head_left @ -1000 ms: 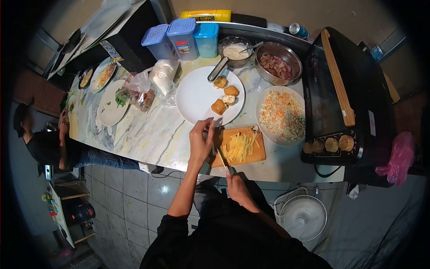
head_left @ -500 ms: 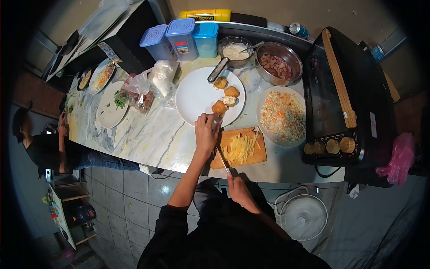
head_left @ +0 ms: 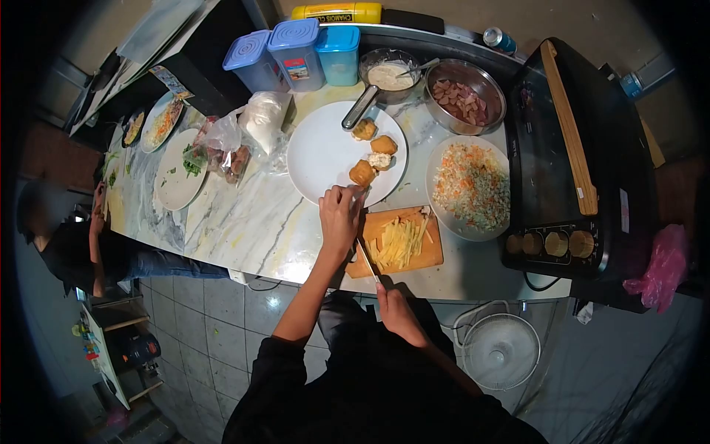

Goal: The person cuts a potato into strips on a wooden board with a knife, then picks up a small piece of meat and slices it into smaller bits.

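My right hand is closed around the handle of a knife, whose blade lies along the left side of the wooden board. Yellow strips are heaped on that board. My left hand has its fingers bent together at the near edge of the white plate, above the knife tip; what they pinch, if anything, is hidden. Browned pieces and a metal-handled tool rest on the plate.
A plate of chopped vegetables, a steel bowl of meat and a black oven are at the right. Plastic tubs stand behind. Bags lie left of the plate. Another person stands far left.
The whole view has shifted slightly. My hands keep nearly the same places at the plate's edge and on the knife.
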### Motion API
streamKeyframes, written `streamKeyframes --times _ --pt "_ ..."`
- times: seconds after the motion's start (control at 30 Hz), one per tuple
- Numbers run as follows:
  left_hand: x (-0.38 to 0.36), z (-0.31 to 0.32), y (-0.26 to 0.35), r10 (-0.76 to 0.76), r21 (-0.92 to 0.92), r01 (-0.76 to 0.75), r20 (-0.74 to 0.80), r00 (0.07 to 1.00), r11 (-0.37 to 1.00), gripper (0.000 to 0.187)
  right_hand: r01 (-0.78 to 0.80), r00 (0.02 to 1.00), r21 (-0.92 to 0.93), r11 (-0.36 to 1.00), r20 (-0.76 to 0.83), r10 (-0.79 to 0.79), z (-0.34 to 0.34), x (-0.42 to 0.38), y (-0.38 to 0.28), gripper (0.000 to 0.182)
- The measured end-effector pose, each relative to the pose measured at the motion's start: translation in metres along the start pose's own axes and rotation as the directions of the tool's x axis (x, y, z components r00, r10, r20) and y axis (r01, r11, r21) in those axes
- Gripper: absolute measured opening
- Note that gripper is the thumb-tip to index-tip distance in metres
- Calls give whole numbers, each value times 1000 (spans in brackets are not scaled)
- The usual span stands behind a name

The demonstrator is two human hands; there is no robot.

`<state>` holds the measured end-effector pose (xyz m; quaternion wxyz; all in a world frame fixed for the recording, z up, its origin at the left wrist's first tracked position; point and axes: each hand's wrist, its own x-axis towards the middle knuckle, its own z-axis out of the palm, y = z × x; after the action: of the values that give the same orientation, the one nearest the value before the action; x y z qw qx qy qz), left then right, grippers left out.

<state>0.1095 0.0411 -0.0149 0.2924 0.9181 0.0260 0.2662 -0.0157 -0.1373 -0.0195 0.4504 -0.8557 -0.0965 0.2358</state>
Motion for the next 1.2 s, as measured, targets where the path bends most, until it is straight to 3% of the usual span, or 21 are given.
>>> streamKeyframes --times 0.1,0.2,0.27,0.33,0.4,0.43,0.47,0.5,0.53,0.6,0.63,0.7,0.9,0.97,1.0,1.07,1.2 --pt "0 1 2 2 17 -2 6 1000 1000 23 -26 1000 19 999 13 26 0 1 3 54" --pt "0 -2 4 -5 41 5 12 1000 999 23 51 997 -25 998 -65 -53 1 1 5 57" --pt "1 -4 7 4 48 -3 -11 1000 999 22 2 1000 23 1000 -2 -2 1 2 10 58" --pt "0 -8 11 12 58 -10 -39 999 998 22 74 996 46 996 -45 -72 10 4 24 59" --pt "-9 -17 17 -195 -197 163 -154 969 967 20 145 986 62 987 -88 -139 7 6 30 60" --pt "-15 -25 21 -196 -195 163 -160 968 967 20 10 999 155 988 41 -16 1 6 25 64" --pt "-22 -36 24 -334 -261 293 -128 934 920 20 -138 978 228 964 183 97 -4 4 20 67" --pt "-32 -44 28 -464 -322 416 -87 882 851 19 -135 978 227 964 188 93 -8 3 16 67" --pt "-44 -47 31 -466 -321 417 -92 880 850 19 -206 958 313 927 260 125 -12 2 13 61" --pt "-70 -49 35 -573 -486 529 68 817 696 21 -274 932 385 881 333 144 -19 2 11 56" --pt "-81 -50 37 -575 -486 528 62 816 697 21 -302 924 393 868 345 165 -22 2 10 55" --pt "-97 -53 42 -534 -448 590 259 805 671 25 -327 915 402 855 362 180 -23 2 10 55" --pt "-94 -53 57 -435 -344 523 302 848 780 32 -390 888 456 800 417 195 -40 4 3 51" --pt "-88 -58 62 -534 -333 717 495 685 612 30 -401 878 460 792 441 188 -42 6 8 51" --pt "-89 -58 62 -531 -335 713 492 690 616 30 -415 866 464 782 466 183 -45 7 6 51" --pt "-93 -54 60 -539 -437 787 573 617 436 31 -476 832 471 743 514 208 -54 11 4 52" --pt "-101 -45 56 -462 -550 765 611 642 335 32 -559 761 457 692 615 208 -67 11 -4 52"
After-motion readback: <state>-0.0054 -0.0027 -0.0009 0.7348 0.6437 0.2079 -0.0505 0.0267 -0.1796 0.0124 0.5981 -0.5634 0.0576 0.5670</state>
